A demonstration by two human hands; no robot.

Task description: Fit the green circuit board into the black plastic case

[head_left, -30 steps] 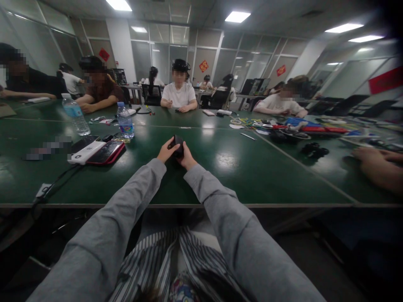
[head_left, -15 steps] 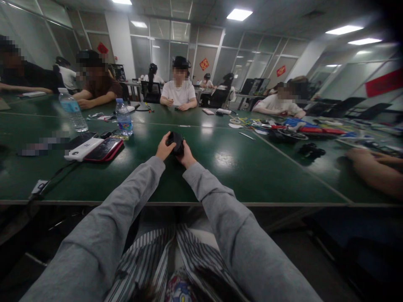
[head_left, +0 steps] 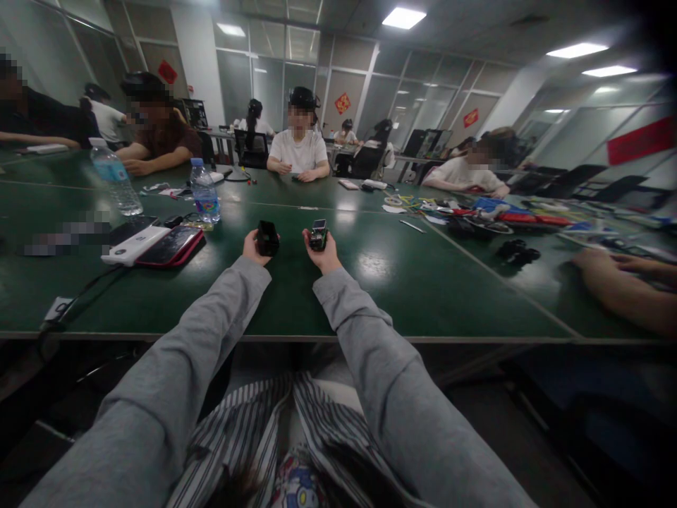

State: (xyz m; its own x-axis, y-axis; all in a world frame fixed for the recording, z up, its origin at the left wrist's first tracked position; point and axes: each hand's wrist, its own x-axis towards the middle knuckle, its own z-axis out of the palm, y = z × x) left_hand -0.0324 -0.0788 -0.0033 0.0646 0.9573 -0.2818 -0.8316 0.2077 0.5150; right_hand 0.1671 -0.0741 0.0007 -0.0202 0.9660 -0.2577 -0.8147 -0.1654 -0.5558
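My left hand (head_left: 252, 249) is closed around a black box-shaped shell (head_left: 268, 238), held above the table with its hollow-looking side turned toward my other hand. In my right hand (head_left: 326, 252) sits a small electronic module (head_left: 318, 235) with a grey square on top and a green circuit board below it. The fingers curl round its sides. A gap separates the two pieces, with the green tabletop (head_left: 290, 296) showing between them. Fine details of both pieces are too small to make out.
On the left lie a white power bank (head_left: 135, 245), a phone in a red case (head_left: 172, 247) and two water bottles (head_left: 205, 190). Cables and tools (head_left: 486, 212) pile up at the right, near a black object (head_left: 518, 252) and another person's arm (head_left: 624, 286). Co-workers sit around the table.
The single black object that both hands held together has come apart. My hands have moved away from each other, the shell going left and the electronic module right.
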